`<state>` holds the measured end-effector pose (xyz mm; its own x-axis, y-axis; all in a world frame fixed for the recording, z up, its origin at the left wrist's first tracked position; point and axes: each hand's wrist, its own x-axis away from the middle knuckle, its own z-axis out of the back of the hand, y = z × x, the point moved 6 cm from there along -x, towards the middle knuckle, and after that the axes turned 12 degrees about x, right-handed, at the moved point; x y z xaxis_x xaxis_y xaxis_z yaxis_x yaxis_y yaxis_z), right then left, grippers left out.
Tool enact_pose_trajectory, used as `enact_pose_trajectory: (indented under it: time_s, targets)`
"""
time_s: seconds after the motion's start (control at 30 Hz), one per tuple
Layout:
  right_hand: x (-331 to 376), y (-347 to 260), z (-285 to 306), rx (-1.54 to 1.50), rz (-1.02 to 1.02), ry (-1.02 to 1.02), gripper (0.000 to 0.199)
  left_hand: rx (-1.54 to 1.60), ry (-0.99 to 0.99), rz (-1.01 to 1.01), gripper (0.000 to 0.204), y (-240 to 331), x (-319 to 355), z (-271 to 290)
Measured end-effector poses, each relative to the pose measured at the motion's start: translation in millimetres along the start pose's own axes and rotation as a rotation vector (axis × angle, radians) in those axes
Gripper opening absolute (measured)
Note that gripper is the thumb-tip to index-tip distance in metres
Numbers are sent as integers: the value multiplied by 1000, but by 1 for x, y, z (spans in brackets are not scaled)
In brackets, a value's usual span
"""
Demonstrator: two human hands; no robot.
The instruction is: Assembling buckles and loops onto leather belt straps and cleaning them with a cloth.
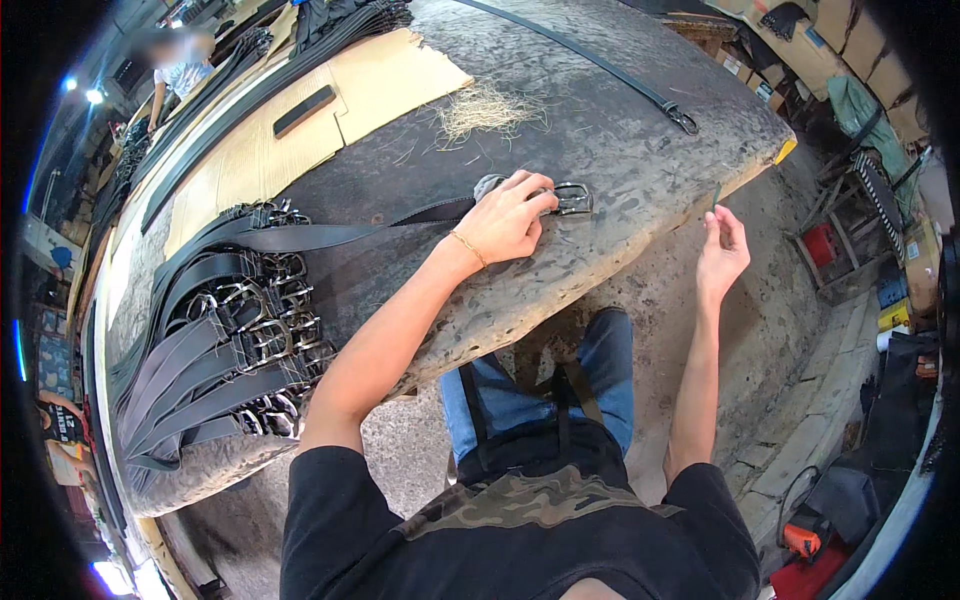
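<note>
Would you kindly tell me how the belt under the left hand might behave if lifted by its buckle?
The belt would probably sag rather than stay stiff, since it looks thin and twists before reaching the left hand. The metal-looking buckle likely makes that end heavier.

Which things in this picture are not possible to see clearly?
Head view: part of the belt beneath the left hand, which covers it.
Head view: the thin piece in the right hand, too small to identify.
Head view: one end of the farther belt, cut off by the top edge.
</note>
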<state>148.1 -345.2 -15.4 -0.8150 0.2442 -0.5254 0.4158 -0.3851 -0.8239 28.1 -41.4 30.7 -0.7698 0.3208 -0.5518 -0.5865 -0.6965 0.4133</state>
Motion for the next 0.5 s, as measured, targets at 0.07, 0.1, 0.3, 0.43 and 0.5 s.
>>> enact_pose_trajectory:
  time_s: [0.07, 0.1, 0.3, 0.43, 0.5]
  targets:
    - [-4, 1, -2, 92, 96, 4, 13, 8, -9, -29, 30, 1, 1, -2]
    - [-4, -4, -10, 257, 255, -116, 13, 18, -10, -28, 31, 0, 0, -3]
    - [3, -17, -14, 389, 400, -113, 15, 23, -6, -51, 30, 0, 2, -1]
    - [-8, -21, -16, 265, 163, -213, 13, -7, 3, -75, 31, 1, 4, -1]
    - [-18, -8, -6, 108, 20, -135, 17, -37, 0, -94, 31, 2, 3, -2]
